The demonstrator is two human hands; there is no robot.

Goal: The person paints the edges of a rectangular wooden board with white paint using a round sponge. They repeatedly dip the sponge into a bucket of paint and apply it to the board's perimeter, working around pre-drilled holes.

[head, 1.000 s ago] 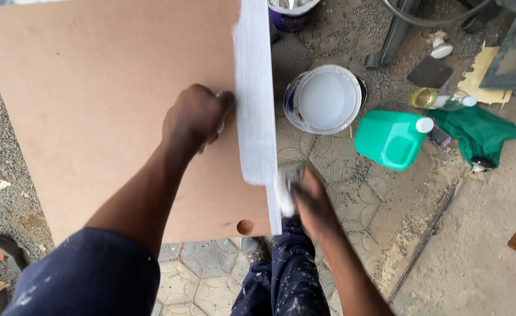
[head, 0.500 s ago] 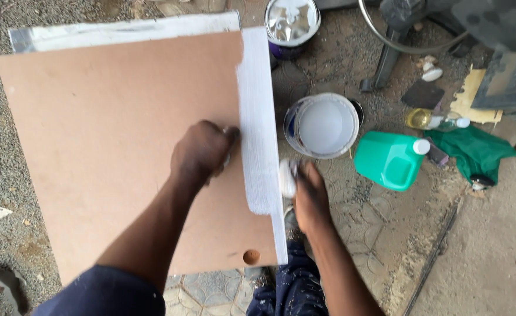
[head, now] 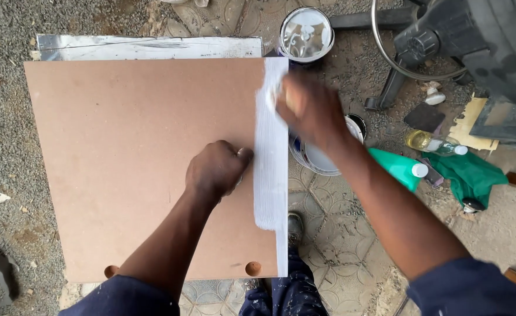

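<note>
A brown fibreboard panel [head: 135, 158] lies flat in front of me, with a strip of wet white paint [head: 271, 169] along its right edge. My left hand [head: 217, 171] rests as a closed fist on the board, just left of the strip, holding it down. Blurred with motion, my right hand [head: 307, 111] is at the far end of the strip, its fingers closed on a small white applicator [head: 275, 93] that touches the board's far right corner. What kind of applicator it is cannot be made out.
A white paint bucket [head: 322, 158] sits under my right forearm. An open tin [head: 306, 34] stands beyond the board. A green jug [head: 399, 168], a green cloth [head: 471, 175] and a small bottle [head: 436, 142] lie to the right. A painted board [head: 146, 48] pokes out behind.
My right hand has swept from the near end of the white strip up to its far end. The view has shifted to take in the board's far edge. My left hand stays put.
</note>
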